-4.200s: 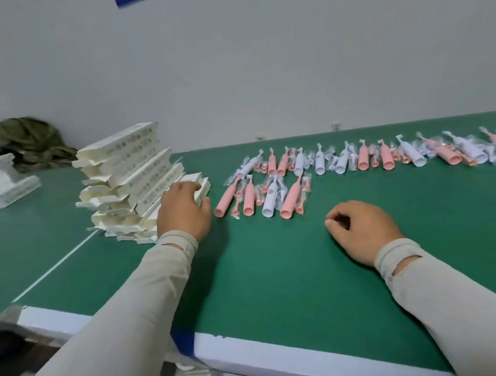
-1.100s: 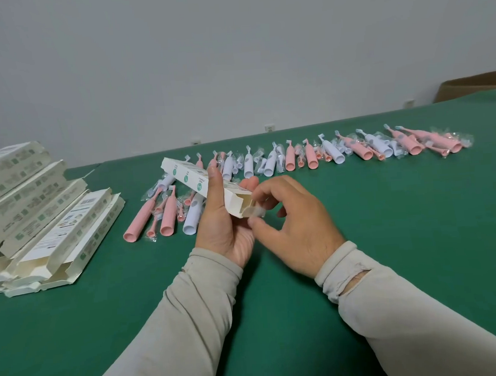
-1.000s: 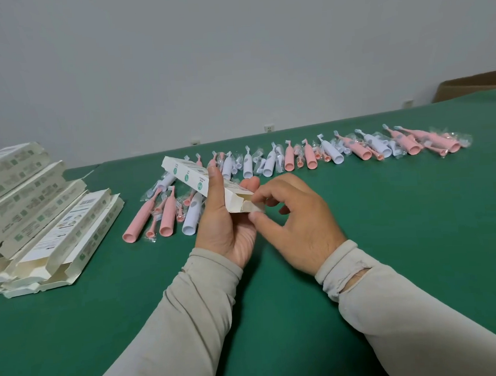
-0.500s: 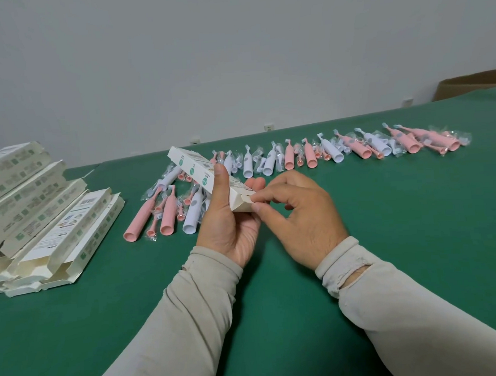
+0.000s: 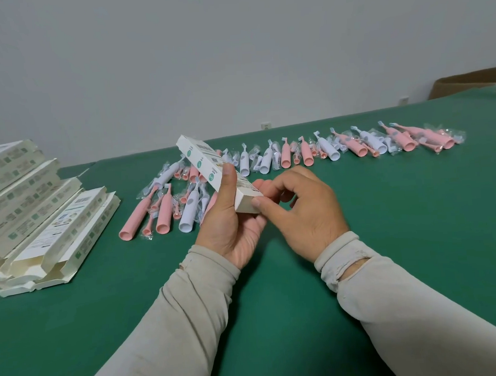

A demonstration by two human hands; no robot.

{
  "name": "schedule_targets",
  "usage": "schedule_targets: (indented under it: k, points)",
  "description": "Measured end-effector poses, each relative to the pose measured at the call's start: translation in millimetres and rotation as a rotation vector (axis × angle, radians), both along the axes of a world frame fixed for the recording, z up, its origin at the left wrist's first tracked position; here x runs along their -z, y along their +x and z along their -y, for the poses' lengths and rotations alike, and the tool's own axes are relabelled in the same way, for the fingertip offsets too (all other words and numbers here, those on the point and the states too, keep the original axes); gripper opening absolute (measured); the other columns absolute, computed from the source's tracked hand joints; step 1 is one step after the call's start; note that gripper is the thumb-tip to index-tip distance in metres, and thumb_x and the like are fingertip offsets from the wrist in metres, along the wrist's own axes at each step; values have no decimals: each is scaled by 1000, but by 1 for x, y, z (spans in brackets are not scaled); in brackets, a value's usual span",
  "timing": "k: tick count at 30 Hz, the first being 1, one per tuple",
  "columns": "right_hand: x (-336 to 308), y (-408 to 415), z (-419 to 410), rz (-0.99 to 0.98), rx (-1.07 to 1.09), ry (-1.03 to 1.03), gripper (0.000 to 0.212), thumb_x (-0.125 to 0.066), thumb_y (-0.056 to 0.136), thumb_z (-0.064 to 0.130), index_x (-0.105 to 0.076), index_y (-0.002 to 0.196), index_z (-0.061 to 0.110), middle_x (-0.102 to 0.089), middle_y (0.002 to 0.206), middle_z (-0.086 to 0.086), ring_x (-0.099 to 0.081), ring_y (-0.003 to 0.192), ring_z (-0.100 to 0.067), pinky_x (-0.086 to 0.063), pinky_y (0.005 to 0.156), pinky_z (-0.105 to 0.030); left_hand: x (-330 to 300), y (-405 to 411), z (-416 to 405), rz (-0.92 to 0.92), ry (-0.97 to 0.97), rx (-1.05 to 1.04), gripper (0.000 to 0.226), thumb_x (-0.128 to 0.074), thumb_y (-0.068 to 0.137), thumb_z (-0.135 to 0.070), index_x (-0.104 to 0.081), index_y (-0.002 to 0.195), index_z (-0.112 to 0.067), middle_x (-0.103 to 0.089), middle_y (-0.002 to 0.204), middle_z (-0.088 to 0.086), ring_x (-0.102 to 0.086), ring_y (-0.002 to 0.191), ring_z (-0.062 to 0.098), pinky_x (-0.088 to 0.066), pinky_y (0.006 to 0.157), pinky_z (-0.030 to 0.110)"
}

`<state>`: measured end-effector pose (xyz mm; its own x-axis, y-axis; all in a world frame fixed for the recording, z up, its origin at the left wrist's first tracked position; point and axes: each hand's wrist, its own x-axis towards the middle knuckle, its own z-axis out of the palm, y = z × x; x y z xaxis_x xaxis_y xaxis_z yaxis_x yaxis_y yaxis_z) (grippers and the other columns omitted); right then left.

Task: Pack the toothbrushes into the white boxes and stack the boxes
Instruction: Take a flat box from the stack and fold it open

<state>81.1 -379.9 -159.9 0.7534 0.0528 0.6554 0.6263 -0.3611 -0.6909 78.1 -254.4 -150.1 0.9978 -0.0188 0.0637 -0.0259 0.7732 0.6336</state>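
My left hand [image 5: 228,221] grips a long white box [image 5: 204,164] above the green table, its far end tilted up and away. My right hand [image 5: 303,210] pinches the box's near end, thumb pressed against the end flap, which lies flat. Behind the hands lie pink and white toothbrushes [image 5: 161,210] in clear wrappers, a small cluster near the box and a long row [image 5: 354,146] running to the right. A leaning pile of white boxes [image 5: 33,212] with open ends lies at the left.
The green table [image 5: 418,235] stretches wide in front and to the right of my hands. A brown cardboard box [image 5: 472,82] stands at the far right corner against the grey wall.
I took a box from the pile at the left and brought it in front of me. Over the last second my right hand has pushed the near end flap shut, and the box tilted up.
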Motion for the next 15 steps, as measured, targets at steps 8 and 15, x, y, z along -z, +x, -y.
schedule_targets:
  k: [8,15]
  points:
    - [-8,12,8,-283,-72,385,9,-69,88,18,-66,85,26,-66,84,13,-58,71,-2,-47,70,-18,-1,0,-16,89,951,-490,55,-82,81,-22,-50,126,-23,-67,110,-4,-65,94,12,-56,74,31]
    - [-20,17,39,-421,-106,716,38,-50,88,63,-71,93,32,-73,83,8,-64,61,-16,-44,44,-22,8,-4,-39,282,1911,-637,60,-75,82,-18,-47,135,-26,-46,138,-3,-39,128,22,-40,102,43]
